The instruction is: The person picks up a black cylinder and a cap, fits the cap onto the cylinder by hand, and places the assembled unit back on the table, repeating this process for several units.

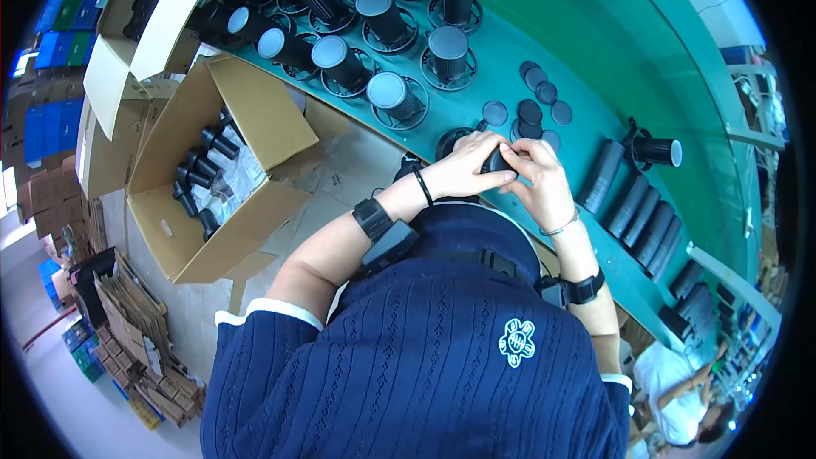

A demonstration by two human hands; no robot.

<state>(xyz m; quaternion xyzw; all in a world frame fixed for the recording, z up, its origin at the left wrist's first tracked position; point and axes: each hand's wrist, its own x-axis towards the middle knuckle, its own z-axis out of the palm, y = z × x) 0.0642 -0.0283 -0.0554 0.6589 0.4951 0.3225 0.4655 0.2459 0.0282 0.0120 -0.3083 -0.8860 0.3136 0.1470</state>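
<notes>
Over the near edge of the green workbench (501,93), both of my hands meet on a black round-ended part (496,161). My left hand (467,167) is closed round its side. The fingers of my right hand (539,177) are bent and pressed to its other side and end; my fingers cover much of the part. Just behind my left hand, a black ring-shaped base (448,144) shows in part. Several flat black discs (529,111) lie loose beyond my hands, some overlapping.
Several black cylinders with round caps (391,92) stand on ringed bases at the back left. Black tubes (604,175) and a tipped cylinder (656,151) lie to the right. An open cardboard box (174,251) at left holds black parts and plastic bags. A person in white (667,382) is at lower right.
</notes>
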